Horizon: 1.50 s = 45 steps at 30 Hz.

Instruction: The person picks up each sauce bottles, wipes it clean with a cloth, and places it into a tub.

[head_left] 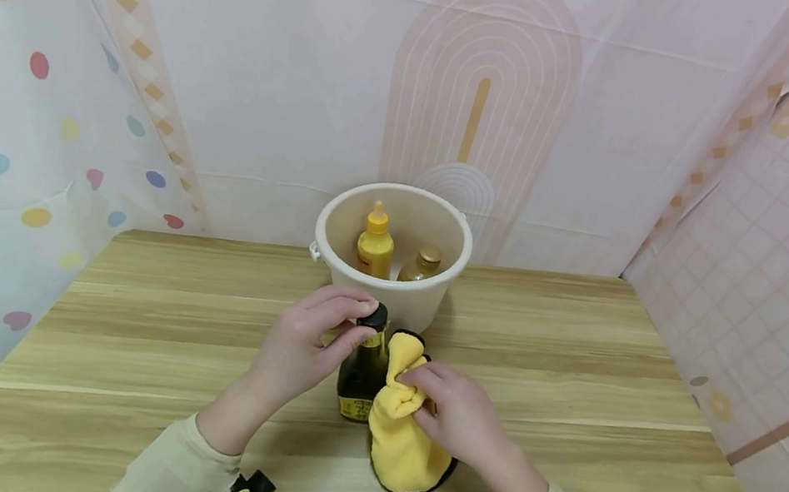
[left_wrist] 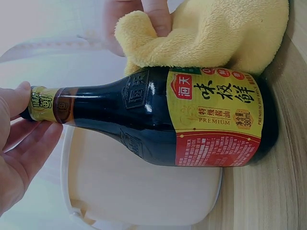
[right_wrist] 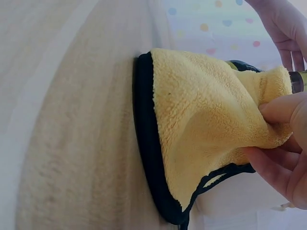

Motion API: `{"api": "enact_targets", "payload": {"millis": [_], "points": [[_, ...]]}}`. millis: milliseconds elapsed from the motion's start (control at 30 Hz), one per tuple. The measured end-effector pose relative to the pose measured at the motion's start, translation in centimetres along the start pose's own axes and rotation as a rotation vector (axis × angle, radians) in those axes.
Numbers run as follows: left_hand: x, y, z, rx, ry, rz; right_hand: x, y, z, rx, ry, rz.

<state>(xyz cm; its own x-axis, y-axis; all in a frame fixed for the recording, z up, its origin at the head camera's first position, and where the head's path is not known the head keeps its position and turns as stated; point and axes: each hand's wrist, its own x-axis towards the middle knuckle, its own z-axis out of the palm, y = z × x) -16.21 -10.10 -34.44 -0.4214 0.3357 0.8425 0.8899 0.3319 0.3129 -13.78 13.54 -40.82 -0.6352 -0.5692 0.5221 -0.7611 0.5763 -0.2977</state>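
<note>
A dark soy sauce bottle (left_wrist: 144, 120) with a yellow and red label stands upright on the wooden table, in front of the bucket. My left hand (head_left: 306, 339) pinches its black cap (head_left: 375, 316) and neck between thumb and fingers. Just right of the bottle, my right hand (head_left: 454, 414) grips a yellow cloth (head_left: 406, 454) with black edging, bunched between thumb and fingers. The cloth's upper part lies against the bottle's side in the left wrist view. Its lower end hangs down to the tabletop in the right wrist view.
Behind the bottle stands a white bucket (head_left: 424, 305). Inside it are a yellow squeeze bottle (head_left: 375, 247) and a bottle with a gold cap (head_left: 428, 259). The wooden table (head_left: 577, 347) meets a patterned curtain (head_left: 294, 97) at the back.
</note>
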Motion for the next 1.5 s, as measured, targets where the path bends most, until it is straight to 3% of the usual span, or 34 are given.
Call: {"api": "enact_targets", "payload": {"millis": [167,900,1500], "points": [[0.0,0.0,0.0,0.006,-0.002,0.001,-0.2,0.0,0.0,-0.009,-0.008,0.008],[0.1,0.0,-0.4,0.019,-0.001,-0.001,-0.1,0.2,0.9,-0.058,-0.177,0.083],[0.0,-0.1,-0.3,0.022,0.003,-0.006,0.3,0.5,1.2,-0.086,-0.234,0.104]]}}
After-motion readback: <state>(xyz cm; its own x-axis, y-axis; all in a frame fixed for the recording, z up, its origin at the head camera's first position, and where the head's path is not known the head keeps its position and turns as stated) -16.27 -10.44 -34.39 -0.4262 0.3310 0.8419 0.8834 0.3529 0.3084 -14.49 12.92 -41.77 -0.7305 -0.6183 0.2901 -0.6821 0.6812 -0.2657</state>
